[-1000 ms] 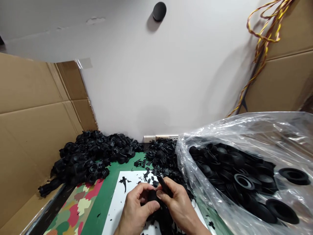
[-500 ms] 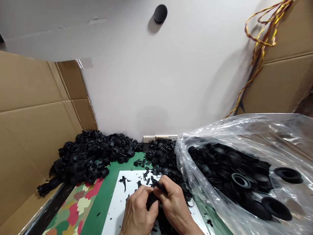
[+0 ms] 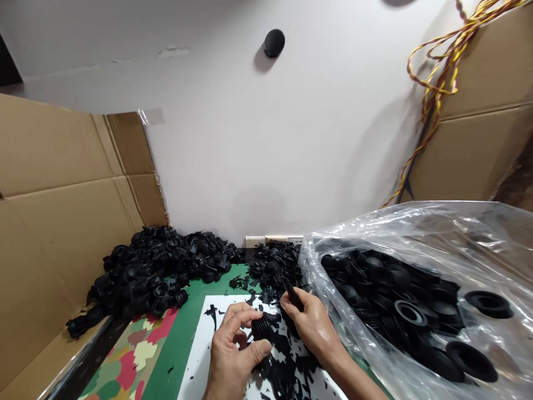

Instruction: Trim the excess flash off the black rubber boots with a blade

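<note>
My left hand (image 3: 235, 350) is closed round a small black ribbed rubber bellows (image 3: 260, 328), held between thumb and fingers over the white board (image 3: 195, 350). To its right and a little farther off, my right hand (image 3: 312, 322) grips a slim black elongated piece (image 3: 293, 294). Whether this is a tool or a rubber strip I cannot tell. Its upper end points at the heap of black scraps (image 3: 277, 264) at the back. More black trimmings (image 3: 285, 355) lie on the board between and below the hands.
Black ribbed rubber parts (image 3: 166, 264) are heaped at the left by a cardboard panel (image 3: 62, 222). On the right, a clear plastic bag (image 3: 333, 328) holds flanged black rubber parts (image 3: 391, 289). Yellow and brown twisted wires (image 3: 437, 89) hang at upper right. A green mat (image 3: 179, 333) lies under the board.
My hands have come apart. The right moved right and away with the elongated piece, while the left keeps the bellows, now more in view. The camera view has tilted slightly upward.
</note>
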Demonstrator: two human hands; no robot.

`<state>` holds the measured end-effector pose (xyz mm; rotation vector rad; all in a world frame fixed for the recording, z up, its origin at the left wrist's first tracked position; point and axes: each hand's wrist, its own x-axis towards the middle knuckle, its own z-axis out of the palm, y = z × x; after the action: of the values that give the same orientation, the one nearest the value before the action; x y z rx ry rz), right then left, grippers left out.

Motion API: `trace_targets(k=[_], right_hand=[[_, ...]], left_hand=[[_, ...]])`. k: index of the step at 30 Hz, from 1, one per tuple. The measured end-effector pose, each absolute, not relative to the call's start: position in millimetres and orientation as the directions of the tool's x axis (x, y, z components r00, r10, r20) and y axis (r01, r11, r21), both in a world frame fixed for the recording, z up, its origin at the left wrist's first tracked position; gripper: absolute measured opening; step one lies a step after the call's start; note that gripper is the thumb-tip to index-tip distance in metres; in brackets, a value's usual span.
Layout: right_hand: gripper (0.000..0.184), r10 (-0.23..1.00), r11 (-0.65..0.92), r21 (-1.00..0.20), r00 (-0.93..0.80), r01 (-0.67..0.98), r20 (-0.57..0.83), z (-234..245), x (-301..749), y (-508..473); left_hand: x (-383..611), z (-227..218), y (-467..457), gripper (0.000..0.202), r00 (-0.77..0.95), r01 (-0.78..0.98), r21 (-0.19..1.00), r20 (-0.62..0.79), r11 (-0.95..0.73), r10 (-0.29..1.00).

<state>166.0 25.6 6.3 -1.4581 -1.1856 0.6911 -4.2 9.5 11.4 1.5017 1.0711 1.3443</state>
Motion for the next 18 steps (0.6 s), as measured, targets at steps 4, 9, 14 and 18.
trace_targets(k=[4,9,14,18], right_hand=[[0.023,0.932,0.140,-0.960,0.295,0.244,0.211,6,162,17],[0.024,0.911,0.152,-0.972,0.356,0.180,0.208,6,162,12],[0.022,0.930,0.168,-0.976,0.307,0.139,0.204,2,155,5],[0.019,0.955,0.212,-0.974,0.195,0.082,0.225,8,143,-3]], left_hand=[[-1,10,8,0.034,0.011,-0.169,0.979,0.120,-0.116,0.993],[2,13,6,0.046,-0.065,-0.306,0.952,-0.002,-0.018,0.998],[-5,10,13,0.046,0.002,-0.362,0.916,-0.186,0.174,0.983],[-8,4,15,0.049,0.034,-0.327,0.901,-0.289,0.284,0.957]])
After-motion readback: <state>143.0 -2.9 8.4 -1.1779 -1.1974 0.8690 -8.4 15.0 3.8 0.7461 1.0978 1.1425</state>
